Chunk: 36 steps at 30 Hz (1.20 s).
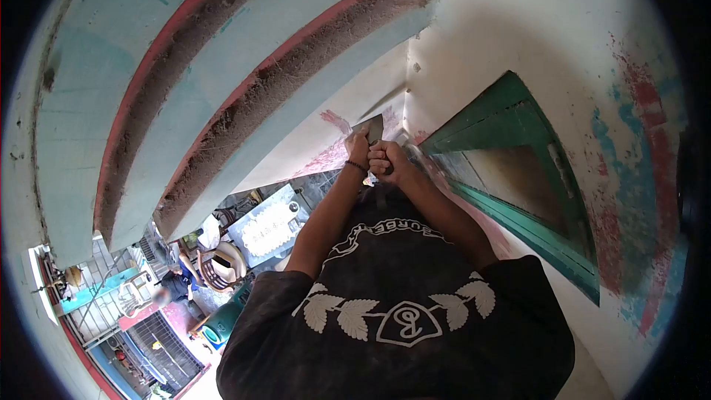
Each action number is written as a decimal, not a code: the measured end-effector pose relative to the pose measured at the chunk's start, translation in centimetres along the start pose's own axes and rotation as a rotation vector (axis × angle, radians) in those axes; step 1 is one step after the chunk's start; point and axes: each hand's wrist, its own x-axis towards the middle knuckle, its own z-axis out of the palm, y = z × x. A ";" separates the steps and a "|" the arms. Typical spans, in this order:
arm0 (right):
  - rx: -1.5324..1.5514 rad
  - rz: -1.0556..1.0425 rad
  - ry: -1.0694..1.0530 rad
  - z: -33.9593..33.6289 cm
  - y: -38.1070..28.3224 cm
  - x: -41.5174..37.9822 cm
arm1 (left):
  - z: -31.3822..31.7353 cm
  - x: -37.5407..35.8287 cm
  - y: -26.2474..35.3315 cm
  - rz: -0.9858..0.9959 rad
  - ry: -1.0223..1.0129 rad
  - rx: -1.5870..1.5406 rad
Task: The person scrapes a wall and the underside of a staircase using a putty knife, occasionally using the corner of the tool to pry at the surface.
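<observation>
Both my arms reach forward to the wall corner, the hands close together in front of my chest. A flat dark blade, like a wide scraper [376,128], juts up from between them toward the pale wall. Fingers of my left hand [358,149], which has a beaded bracelet at the wrist, are closed at the blade's near side. Just to its right, my right hand [386,161] is curled into a fist at the lower end of the scraper, and the handle is hidden inside the fingers. Red paint patches [337,122] mark the wall beside the blade.
Curved pale-blue ledges [296,89] with dusty brown recesses fill the upper left. A green-framed door or window panel [474,122] is at the right. Far below on the left are a table [266,222], a chair [221,265], a green barrel [222,322] and a person [178,285].
</observation>
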 end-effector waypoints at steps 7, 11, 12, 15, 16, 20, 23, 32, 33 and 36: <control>0.004 0.029 0.090 -0.4 0.1 2.1 | -1.0 1.7 -0.6 -0.190 0.011 0.089; -0.041 0.011 0.045 -0.1 -0.3 2.9 | -1.6 4.3 -1.9 -0.187 -0.057 0.053; -0.044 -0.005 0.065 -0.5 0.0 3.3 | -2.0 5.4 -3.1 -0.236 -0.058 0.089; -0.032 0.022 0.194 -1.8 -0.1 4.1 | -2.1 6.6 -4.8 -0.304 0.015 0.177; -0.035 0.017 0.146 -1.1 -0.4 3.5 | -1.6 3.2 -2.1 -0.216 -0.008 0.059; -0.071 -0.015 0.100 -0.2 0.2 2.4 | -1.7 1.9 -0.4 -0.202 -0.100 -0.069; -0.045 -0.016 0.128 -1.2 0.2 3.2 | -1.4 3.3 -1.9 -0.298 -0.005 0.053; -0.051 -0.031 0.092 -0.2 0.3 2.3 | -1.1 2.5 -1.1 -0.260 -0.016 0.010; -0.053 -0.030 0.095 -0.1 0.0 2.2 | -1.0 2.0 -0.6 -0.251 -0.054 -0.048; -0.067 -0.048 0.076 2.0 0.5 0.9 | -1.3 1.5 0.3 -0.243 -0.093 -0.080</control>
